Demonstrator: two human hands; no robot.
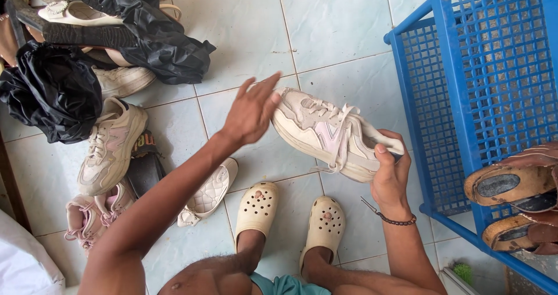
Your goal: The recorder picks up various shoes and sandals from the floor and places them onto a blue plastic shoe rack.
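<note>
A cream chunky sneaker (325, 133) with loose laces is held in the air above the tiled floor. My right hand (390, 176) grips its heel end, with the thumb over the collar. My left hand (251, 112) is open, fingers spread, with the fingertips against the sneaker's toe. A matching cream sneaker (109, 147) lies on the floor at the left. My feet wear cream perforated clogs (257, 209) below the held shoe.
A blue plastic rack (465, 68) stands at the right with brown wooden-soled sandals (514, 187) on its lower shelf. At the left lie black plastic bags (55, 88), a white quilted flat (209, 193), small pink sneakers (90, 213) and other shoes in a pile.
</note>
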